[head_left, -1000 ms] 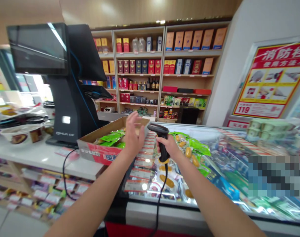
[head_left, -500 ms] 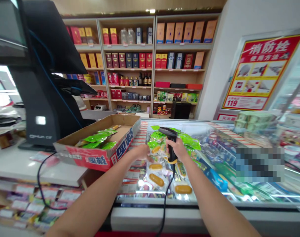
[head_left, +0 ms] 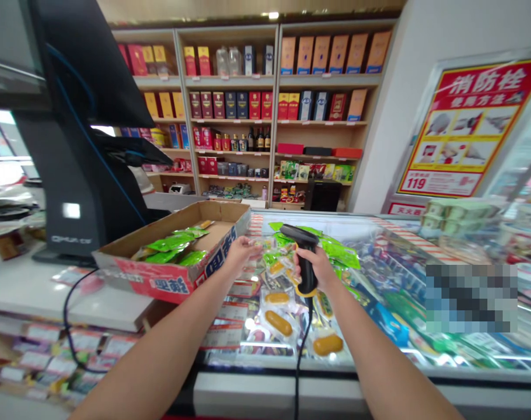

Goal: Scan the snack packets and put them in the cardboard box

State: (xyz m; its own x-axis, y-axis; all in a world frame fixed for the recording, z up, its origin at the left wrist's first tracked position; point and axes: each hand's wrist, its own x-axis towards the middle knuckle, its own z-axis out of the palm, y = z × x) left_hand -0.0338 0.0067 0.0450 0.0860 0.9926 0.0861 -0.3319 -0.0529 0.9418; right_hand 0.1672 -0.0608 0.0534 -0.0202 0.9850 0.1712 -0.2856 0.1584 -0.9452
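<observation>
My right hand (head_left: pixel 314 267) grips a black handheld barcode scanner (head_left: pixel 304 256), whose black cable (head_left: pixel 303 350) runs down past the counter edge. My left hand (head_left: pixel 243 255) hangs just left of the scanner, fingers close together above a spread of clear snack packets (head_left: pixel 278 322) with yellow, sausage-shaped contents. Whether those fingers hold a small packet is hard to see. Bright green packets (head_left: pixel 339 252) lie behind the scanner. To the left stands an open cardboard box (head_left: pixel 154 281) holding more green packets (head_left: pixel 171 248).
The packets lie on a glass-topped freezer (head_left: pixel 392 274). A black checkout terminal (head_left: pixel 77 146) stands on a white counter (head_left: pixel 46 297) at left. Wooden shelves of boxed liquor (head_left: pixel 248 105) fill the back. A red fire-hydrant poster (head_left: pixel 467 128) hangs at right.
My view has turned right since the earliest frame. My left hand has come down from its raised, spread pose beside the box to near the packets. The scanner stays in my right hand.
</observation>
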